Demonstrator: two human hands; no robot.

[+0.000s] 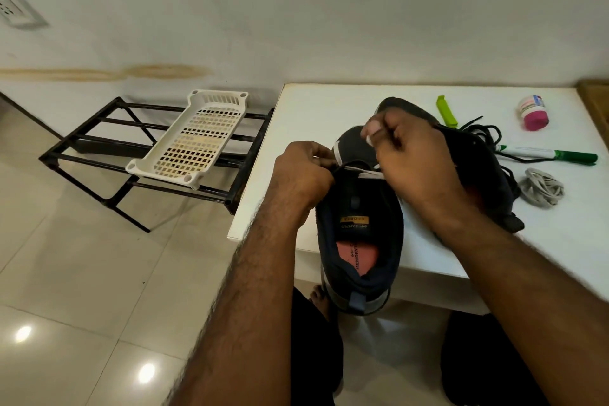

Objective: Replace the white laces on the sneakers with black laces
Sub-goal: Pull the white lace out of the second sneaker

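Far to the left of the hands, a black metal rack (99, 155) stands on the tiled floor with a white plastic basket (194, 138) lying across its bars. The left hand (304, 171) is curled and pinches a black lace (349, 164) at the left side of a dark sneaker (359, 231), which sits between the hands with its heel hanging over the near edge of the white table (316, 109). The lace runs across the tongue toward the right hand (412, 155), whose fingers are bent over the front of the shoe and seem to pinch the lace's other end, though the grip itself is hidden. Behind and right of the right hand lies a second dark sneaker (484, 175). Further right are a green clip (445, 110), a loose black lace (484, 132), a green marker (550, 153), a bundle of white laces (542, 186) and a small pink-capped jar (533, 112).
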